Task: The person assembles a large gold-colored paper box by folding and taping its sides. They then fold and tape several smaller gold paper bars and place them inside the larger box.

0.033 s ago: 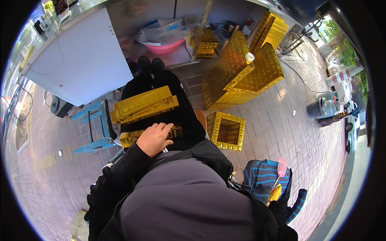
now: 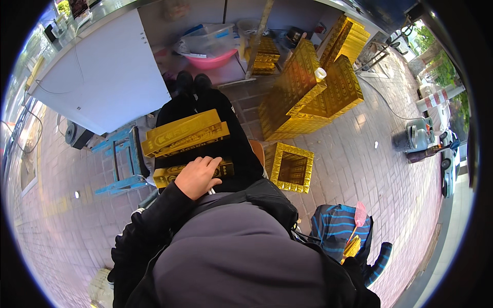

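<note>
My left hand (image 2: 197,178) lies palm down across a narrow gold box (image 2: 167,176) on my lap. Its fingers reach over the box, slightly bent, with the thumb apart toward the right. A thin white piece (image 2: 211,191) shows below the thumb; I cannot make out what it is. Farther up my legs rest more long gold boxes (image 2: 181,131), side by side and partly overlapping. My right hand is out of sight; only its black sleeve (image 2: 354,274) shows at the lower right.
A hollow gold block frame (image 2: 278,179) stands on the paving to my right, beyond it tall gold box stacks (image 2: 295,128). Left of my legs is a blue stool (image 2: 120,186). A pink basin (image 2: 211,61) sits ahead. A pink fly swatter (image 2: 360,214) lies on striped cloth (image 2: 328,220).
</note>
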A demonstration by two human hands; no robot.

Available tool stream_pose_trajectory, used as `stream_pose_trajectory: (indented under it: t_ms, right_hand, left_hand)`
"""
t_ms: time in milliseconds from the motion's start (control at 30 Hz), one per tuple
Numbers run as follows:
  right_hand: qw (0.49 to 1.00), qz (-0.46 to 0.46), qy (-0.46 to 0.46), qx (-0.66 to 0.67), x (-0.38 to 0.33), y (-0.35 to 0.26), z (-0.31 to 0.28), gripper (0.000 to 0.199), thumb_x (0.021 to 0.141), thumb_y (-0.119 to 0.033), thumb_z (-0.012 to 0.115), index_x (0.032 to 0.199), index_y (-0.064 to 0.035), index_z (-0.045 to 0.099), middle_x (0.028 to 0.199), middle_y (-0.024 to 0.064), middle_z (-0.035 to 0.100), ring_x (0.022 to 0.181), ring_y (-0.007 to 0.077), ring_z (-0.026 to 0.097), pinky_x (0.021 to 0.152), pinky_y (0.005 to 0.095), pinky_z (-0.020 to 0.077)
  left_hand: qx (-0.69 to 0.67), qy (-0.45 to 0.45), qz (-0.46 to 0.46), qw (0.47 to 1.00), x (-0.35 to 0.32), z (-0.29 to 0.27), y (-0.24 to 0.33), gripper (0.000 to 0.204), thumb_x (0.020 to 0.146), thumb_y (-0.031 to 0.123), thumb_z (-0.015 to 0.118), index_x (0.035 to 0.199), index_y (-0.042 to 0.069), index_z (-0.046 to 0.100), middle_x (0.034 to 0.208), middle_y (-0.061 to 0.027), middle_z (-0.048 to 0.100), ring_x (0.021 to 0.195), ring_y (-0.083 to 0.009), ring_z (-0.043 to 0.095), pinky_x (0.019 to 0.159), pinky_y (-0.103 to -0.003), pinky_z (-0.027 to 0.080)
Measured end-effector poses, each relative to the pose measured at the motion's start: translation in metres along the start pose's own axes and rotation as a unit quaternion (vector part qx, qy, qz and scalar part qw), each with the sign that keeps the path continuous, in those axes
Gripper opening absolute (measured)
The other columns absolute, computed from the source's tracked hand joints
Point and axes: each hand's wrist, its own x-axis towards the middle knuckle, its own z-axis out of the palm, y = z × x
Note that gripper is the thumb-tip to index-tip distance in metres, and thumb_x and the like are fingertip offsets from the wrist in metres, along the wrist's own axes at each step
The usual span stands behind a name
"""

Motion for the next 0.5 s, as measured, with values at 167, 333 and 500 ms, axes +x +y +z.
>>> stream_pose_trajectory:
  t_ms: [167,333,500]
  right_hand:
    - [1.000,-0.004,-0.003,0.029,0.002,-0.007,-0.008,0.061,0.081,-0.030,0.073,0.133,-0.0083,0.049,0.122,0.0126,0.063,0.106,0.0266,0.064,0.074,0.0400,0.0566]
    - [0.998,0.003,0.009,0.066,0.024,-0.006,-0.024,0.057,0.086,-0.028,0.070,0.135,-0.0118,0.048,0.126,0.0097,0.061,0.108,0.0236,0.063,0.073,0.0393,0.0563]
    - [0.979,0.016,0.042,0.197,0.067,-0.032,-0.076,0.053,0.091,-0.026,0.068,0.138,-0.0153,0.047,0.129,0.0067,0.060,0.110,0.0206,0.061,0.071,0.0386,0.0559]
  left_hand:
    - [0.018,0.013,-0.009,1.000,-0.003,0.000,-0.005,0.060,0.082,0.028,0.077,0.131,0.001,0.053,0.111,-0.0128,0.062,0.100,-0.0306,0.059,0.086,-0.040,0.051]
    - [-0.009,-0.015,-0.032,0.999,-0.006,-0.002,-0.009,0.059,0.087,0.029,0.073,0.133,-0.001,0.052,0.115,-0.0161,0.060,0.103,-0.0340,0.057,0.091,-0.041,0.048]
    - [-0.030,0.014,-0.034,0.999,-0.005,-0.009,-0.012,0.056,0.087,0.026,0.073,0.131,-0.001,0.054,0.111,-0.0162,0.062,0.103,-0.0336,0.058,0.091,-0.041,0.048]
